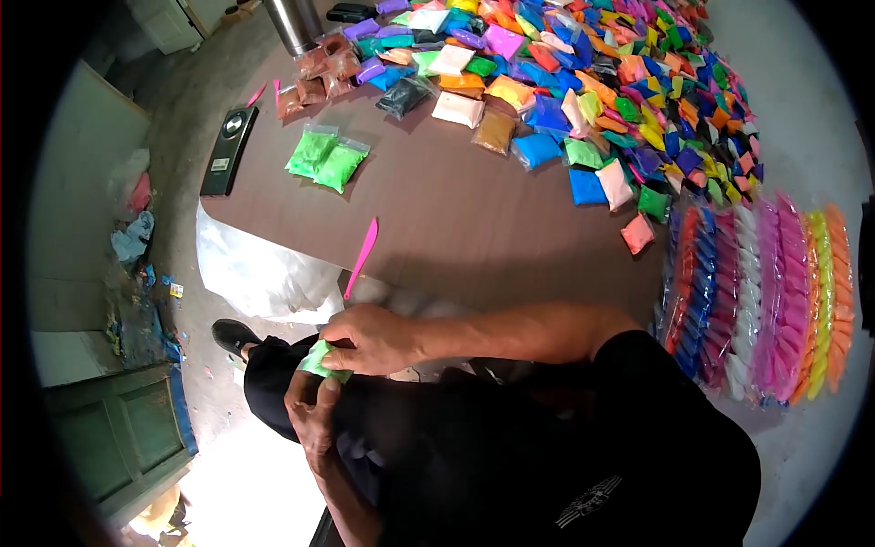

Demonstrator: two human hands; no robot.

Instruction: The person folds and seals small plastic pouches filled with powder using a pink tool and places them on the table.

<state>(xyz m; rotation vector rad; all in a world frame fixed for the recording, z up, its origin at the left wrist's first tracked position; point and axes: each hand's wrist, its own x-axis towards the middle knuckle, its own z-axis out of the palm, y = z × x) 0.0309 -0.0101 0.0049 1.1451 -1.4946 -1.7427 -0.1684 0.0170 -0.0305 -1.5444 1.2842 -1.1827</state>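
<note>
Over my lap, close to the table's near edge, both hands grip a light green packet [321, 359]. My left hand [313, 410] pinches it from below, thumb on its lower side. From above, my right hand [374, 339] closes on it with thumb and fingers, hiding part of it. A pink plastic knife [363, 259] lies on the table just beyond my right hand. Farther back, two bright green packets [330, 157] rest together, one partly over the other.
A large heap of coloured packets [583, 82] covers the far right of the brown table [437, 214]. Long clear sleeves of coloured packets [756, 292] lie at the right. Brown packets [314, 77], a steel tumbler [293, 25] and a dark phone-like device [230, 150] are at far left. A white plastic bag [260, 269] hangs below the edge.
</note>
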